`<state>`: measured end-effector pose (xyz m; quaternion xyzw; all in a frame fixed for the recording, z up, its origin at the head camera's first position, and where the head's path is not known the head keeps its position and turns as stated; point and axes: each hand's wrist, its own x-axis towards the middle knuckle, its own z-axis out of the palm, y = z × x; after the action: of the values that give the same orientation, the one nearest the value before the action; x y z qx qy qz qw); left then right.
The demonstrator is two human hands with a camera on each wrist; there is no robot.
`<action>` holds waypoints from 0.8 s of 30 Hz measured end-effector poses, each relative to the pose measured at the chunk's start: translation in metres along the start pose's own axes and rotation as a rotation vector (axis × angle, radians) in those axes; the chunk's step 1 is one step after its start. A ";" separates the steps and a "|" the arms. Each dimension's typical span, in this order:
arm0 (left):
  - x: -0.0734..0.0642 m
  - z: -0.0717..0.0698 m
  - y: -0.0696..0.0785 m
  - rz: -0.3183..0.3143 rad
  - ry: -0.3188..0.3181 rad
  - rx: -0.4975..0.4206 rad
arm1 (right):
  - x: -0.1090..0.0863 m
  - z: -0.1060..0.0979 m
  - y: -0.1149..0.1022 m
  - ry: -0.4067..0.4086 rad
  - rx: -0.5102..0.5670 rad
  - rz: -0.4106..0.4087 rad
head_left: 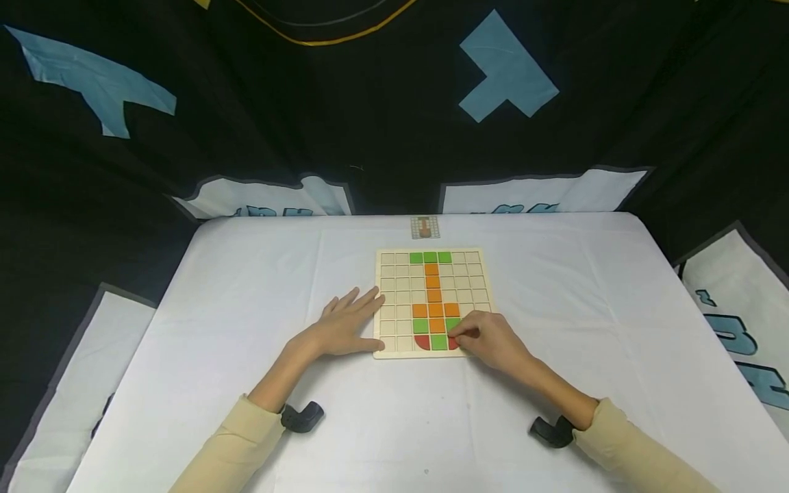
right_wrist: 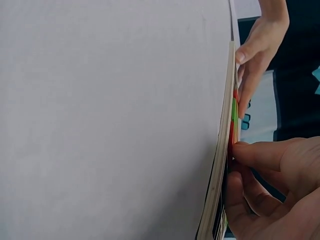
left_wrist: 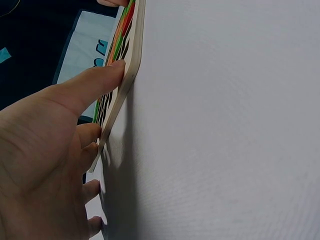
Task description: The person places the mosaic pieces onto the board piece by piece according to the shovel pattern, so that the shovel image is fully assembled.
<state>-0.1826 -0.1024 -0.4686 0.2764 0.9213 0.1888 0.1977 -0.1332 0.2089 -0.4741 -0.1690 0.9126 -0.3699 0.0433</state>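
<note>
A pale wooden grid board (head_left: 474, 282) lies on the table with coloured tiles in its cells. Green tiles (head_left: 429, 257) form a short row at the top, and orange tiles (head_left: 433, 281) run down in a column. Lower down, orange and green tiles widen the shape above a rounded red tile (head_left: 422, 342). My right hand (head_left: 493, 342) pinches another red tile (head_left: 453, 344) at the lower right of the shape; the fingers partly hide it. The left hand (head_left: 342, 329) rests spread at the board's left edge, thumb and fingertips touching the rim.
Behind the board lies a small picture card (head_left: 425, 233) showing a similar shape on a grid. A white cloth covers the table (head_left: 259, 274). Dark curtains (head_left: 382, 116) with blue and white patches hang around it. Black wrist mounts (head_left: 302, 417) sit by both sleeves.
</note>
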 end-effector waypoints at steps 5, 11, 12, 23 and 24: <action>0.001 0.000 0.000 -0.004 0.001 0.004 | -0.002 -0.003 0.004 0.015 0.003 0.020; 0.002 0.000 0.000 -0.003 0.003 0.003 | -0.006 -0.007 0.006 0.026 0.003 0.023; 0.002 0.000 0.001 -0.003 0.003 0.003 | -0.006 -0.008 0.007 0.030 0.002 0.023; 0.001 -0.008 -0.004 -0.030 0.049 -0.016 | -0.010 -0.032 0.017 0.117 -0.044 0.011; 0.000 -0.012 -0.005 -0.043 0.064 -0.017 | -0.010 -0.035 0.018 0.127 -0.050 0.012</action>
<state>-0.1903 -0.1091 -0.4611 0.2489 0.9313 0.2009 0.1746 -0.1358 0.2479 -0.4615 -0.1406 0.9235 -0.3565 -0.0168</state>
